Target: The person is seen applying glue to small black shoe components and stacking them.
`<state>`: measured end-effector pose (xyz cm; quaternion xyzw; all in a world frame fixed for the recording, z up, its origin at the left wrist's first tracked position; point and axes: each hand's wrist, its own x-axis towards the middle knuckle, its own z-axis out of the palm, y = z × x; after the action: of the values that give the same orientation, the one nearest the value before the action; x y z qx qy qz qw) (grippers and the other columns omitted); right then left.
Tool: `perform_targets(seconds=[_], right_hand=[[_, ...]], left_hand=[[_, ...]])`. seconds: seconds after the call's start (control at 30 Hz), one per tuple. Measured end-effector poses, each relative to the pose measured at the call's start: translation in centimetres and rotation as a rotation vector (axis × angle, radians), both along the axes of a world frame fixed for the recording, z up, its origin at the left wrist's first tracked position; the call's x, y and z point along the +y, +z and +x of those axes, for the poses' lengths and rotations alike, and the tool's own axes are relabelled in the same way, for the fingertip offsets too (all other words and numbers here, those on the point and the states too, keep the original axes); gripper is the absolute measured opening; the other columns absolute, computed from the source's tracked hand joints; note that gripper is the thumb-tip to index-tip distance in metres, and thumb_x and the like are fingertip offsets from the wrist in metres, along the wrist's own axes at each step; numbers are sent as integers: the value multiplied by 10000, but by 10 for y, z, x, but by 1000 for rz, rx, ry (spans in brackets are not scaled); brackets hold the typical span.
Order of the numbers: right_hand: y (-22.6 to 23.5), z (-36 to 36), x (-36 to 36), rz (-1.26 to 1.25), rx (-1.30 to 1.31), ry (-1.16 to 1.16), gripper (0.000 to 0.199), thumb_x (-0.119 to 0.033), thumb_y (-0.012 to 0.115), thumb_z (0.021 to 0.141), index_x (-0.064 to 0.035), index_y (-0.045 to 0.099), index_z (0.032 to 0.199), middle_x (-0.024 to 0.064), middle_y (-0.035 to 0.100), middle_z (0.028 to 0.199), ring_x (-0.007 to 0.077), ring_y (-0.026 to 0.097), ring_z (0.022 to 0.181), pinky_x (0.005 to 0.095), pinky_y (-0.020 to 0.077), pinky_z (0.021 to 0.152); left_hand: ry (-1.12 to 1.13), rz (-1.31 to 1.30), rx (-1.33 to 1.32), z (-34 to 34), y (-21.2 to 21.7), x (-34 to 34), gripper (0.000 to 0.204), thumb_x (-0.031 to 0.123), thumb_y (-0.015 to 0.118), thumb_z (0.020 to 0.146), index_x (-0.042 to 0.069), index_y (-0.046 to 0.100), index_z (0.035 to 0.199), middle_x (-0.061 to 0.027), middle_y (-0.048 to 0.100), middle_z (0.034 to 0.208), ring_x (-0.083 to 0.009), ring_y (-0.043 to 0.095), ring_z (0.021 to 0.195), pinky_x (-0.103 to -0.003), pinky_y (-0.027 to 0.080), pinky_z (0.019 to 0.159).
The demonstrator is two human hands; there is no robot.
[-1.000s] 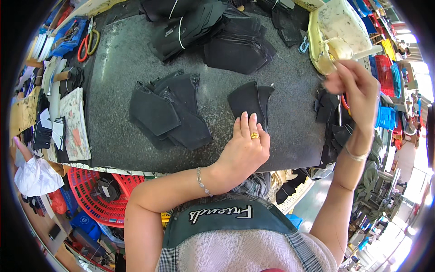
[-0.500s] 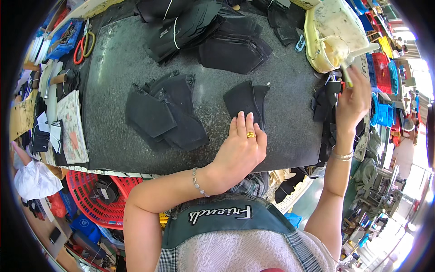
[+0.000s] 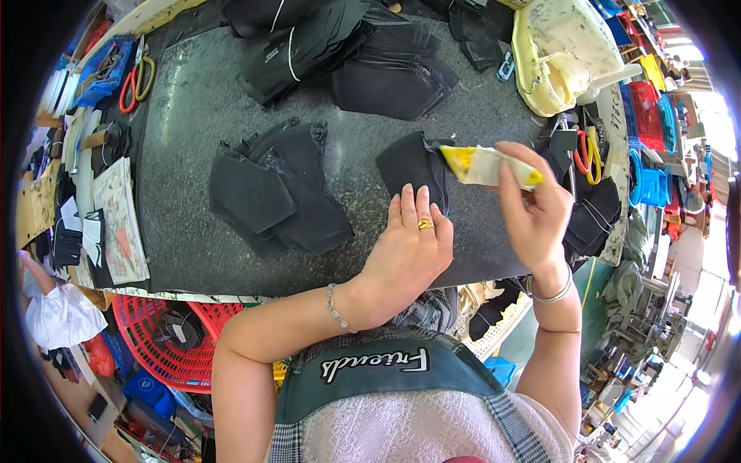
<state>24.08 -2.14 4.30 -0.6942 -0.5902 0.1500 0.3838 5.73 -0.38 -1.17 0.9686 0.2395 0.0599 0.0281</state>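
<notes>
My left hand (image 3: 409, 251) lies flat, fingers stretched out, on the lower part of two overlapping black pieces of sheet material (image 3: 403, 160). Between the fingers of my right hand (image 3: 536, 204) is a flat white-and-yellow spreader (image 3: 486, 167). Its yellow tip touches, or hangs just over, the upper right edge of those pieces. To the left rests a loose pile of similar black pieces (image 3: 258, 193). At the upper right stands a pale yellow container (image 3: 559, 46) with a smaller pot of cream-coloured paste (image 3: 557, 83) at its near end.
Bundled black pieces (image 3: 305, 54) and a fanned stack (image 3: 390, 85) lie along the far side. Red-and-yellow scissors (image 3: 590, 154) are at the right edge, another pair (image 3: 137, 85) at the far left. Below the table's left edge sits a red plastic basket (image 3: 158, 339).
My right hand has come from beside the paste pot, down and left to the black pieces, with the spreader in it. My left hand stays on the pieces.
</notes>
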Motion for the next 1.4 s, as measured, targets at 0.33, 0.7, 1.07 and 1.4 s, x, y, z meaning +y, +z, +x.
perform_targets(seconds=[0.33, 0.7, 1.07, 1.4], right_hand=[[9, 3, 17, -35, -185, 39, 203, -26, 619, 895, 5, 617, 1096, 160, 678, 785, 203, 701, 658, 287, 553, 610], [20, 1, 28, -76, -270, 167, 170, -23, 604, 863, 16, 625, 1028, 141, 671, 738, 191, 642, 540, 307, 483, 499], [22, 8, 35, -112, 116, 14, 122, -52, 595, 868, 29, 656, 934, 37, 615, 599, 36, 541, 507, 219, 427, 484], [25, 10, 46, -81, -52, 34, 136, -72, 594, 852, 24, 661, 921, 45, 586, 562, 48, 525, 491, 242, 406, 473]], left_hand=[[7, 5, -6, 1, 1, -1, 359, 113, 573, 837, -96, 579, 1129, -327, 599, 1204, -451, 591, 1142, -463, 486, 990], [28, 5, -44, 2, -2, -1, 338, 110, 585, 822, -99, 600, 1087, -331, 614, 1173, -453, 604, 1116, -462, 503, 965], [23, 5, -67, 2, -1, -2, 348, 105, 589, 812, -110, 599, 1085, -330, 618, 1166, -457, 606, 1110, -472, 500, 966], [21, 26, -63, 3, -2, -3, 340, 107, 582, 817, -105, 604, 1082, -337, 614, 1168, -456, 608, 1107, -468, 500, 961]])
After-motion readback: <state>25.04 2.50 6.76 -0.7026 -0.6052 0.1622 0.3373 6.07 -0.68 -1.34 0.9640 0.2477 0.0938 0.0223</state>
